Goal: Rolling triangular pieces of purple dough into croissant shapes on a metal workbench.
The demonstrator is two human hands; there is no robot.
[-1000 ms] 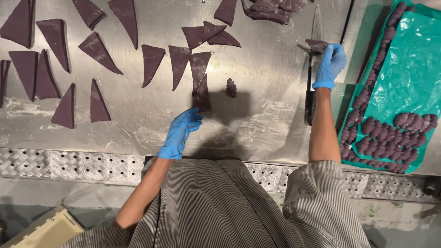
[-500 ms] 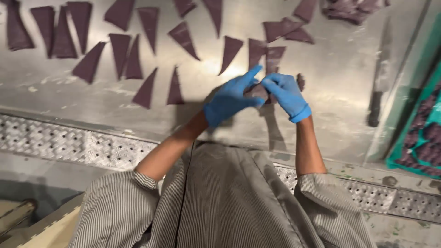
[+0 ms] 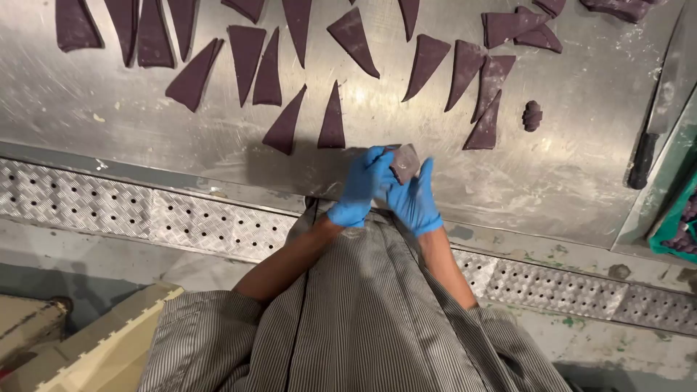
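Observation:
Both my hands wear blue gloves and meet near the front edge of the steel worktop. My left hand and my right hand hold one dark purple dough piece between them, lifted close to my body. Several dark purple dough triangles lie spread across the worktop beyond my hands. A small rolled dough piece rests on the worktop to the right.
A long knife with a black handle lies at the right edge of the worktop. A green tray with dark pieces shows at far right. A perforated metal strip runs below the worktop. A cream-coloured crate stands at lower left.
My right hand left the knife at the right and joined my left hand. Both hands picked up a dough piece and drew it back toward my body; the view shifted left.

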